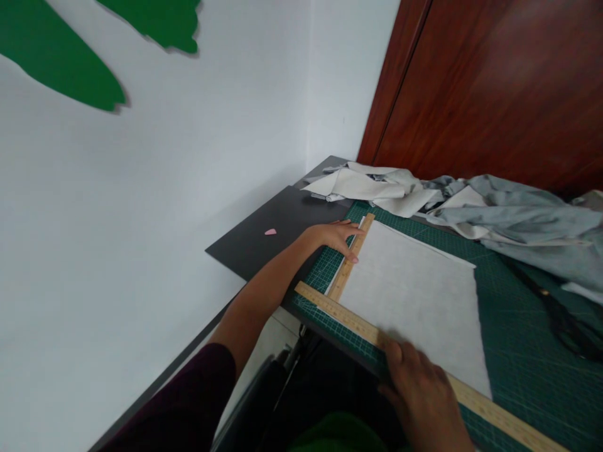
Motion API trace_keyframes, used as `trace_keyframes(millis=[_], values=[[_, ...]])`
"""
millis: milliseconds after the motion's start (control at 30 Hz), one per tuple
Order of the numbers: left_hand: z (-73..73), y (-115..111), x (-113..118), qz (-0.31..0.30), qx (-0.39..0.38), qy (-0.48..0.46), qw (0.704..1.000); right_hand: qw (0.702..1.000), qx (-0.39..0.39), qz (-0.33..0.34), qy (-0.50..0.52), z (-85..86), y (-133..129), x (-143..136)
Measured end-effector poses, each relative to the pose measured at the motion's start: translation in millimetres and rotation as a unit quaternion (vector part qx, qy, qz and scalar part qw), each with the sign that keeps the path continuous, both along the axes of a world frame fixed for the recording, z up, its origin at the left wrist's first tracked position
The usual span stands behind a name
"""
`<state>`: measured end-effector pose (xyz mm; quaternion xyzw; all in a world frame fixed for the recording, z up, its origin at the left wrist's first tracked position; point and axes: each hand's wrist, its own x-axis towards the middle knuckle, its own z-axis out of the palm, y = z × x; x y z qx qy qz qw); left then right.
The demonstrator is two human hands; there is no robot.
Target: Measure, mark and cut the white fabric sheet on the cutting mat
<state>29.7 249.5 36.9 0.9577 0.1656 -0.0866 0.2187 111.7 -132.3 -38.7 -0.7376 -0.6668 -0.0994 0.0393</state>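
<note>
While left hand (340,240) splays and right hand (421,384) clasps ruler (340,312), white cloth (417,295) lies flat.

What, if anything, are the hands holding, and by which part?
The spread left hand rests on the far ruler, toward its far end; right hand covers the near ruler around its visible middle, its grip unclear.

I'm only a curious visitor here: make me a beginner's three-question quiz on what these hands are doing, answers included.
1. The left hand rests on: A) the bundled grey fabric; B) the shorter wooden ruler; C) the small pink piece.

2. True or false: the black scissors lie to the right of the white cloth in this picture.

3. Fill in: the longer wooden ruler lies under the ____ hand.

Key: 1. B. 2. True. 3. Right, meaning the right hand.
</note>
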Motion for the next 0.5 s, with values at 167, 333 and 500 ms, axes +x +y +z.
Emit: trace_keyframes(millis=[167, 333, 500], values=[[-2.3, 4.2, 1.3, -0.007, -0.007, 0.0, 1.0, 1.0, -0.01, -0.003, -0.002, 2.0, 1.5, -2.7], [-4.2, 5.7, 1.5, -0.01, -0.011, -0.012, 1.0, 1.0, -0.008, 0.006, -0.007, 5.9, 1.2, -1.6], [-4.3, 5.2, 1.6, -0.005, -0.013, -0.004, 1.0, 0.999, 0.006, 0.027, 0.016, 4.3, -2.1, 2.3]])
